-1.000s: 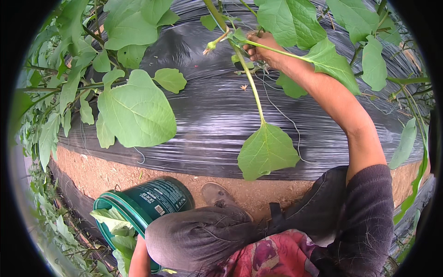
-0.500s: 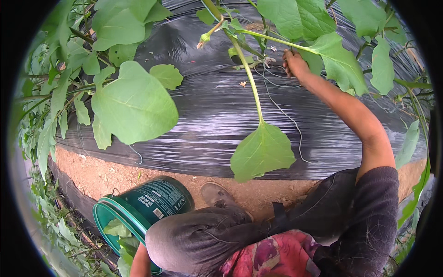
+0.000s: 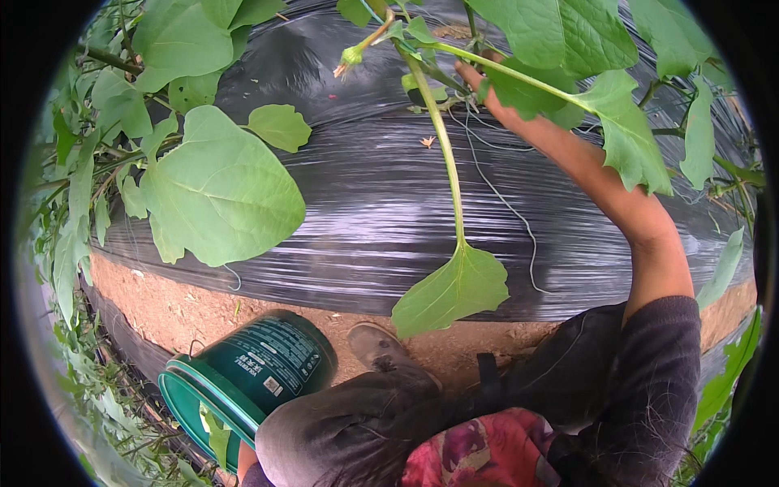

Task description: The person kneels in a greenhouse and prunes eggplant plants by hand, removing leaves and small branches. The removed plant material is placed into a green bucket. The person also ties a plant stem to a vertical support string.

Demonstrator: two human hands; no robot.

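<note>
Single head-worn fisheye view, looking steeply down, close over knees, leaves, black plastic mulch

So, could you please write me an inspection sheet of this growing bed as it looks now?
Surface: black plastic mulch over a raised bed, bare brown soil along its edge.
Job's things: plant stem with large green leaves; green bucket lying tilted, leaves inside.
Clutter: nothing seen.
Hands: right hand reaches up among the stems, fingers hidden by leaves; left hand barely shows at the bucket rim.
Cables: thin string trailing over the mulch.
Surroundings: leafy plants at left, a shoe on the soil.
</note>
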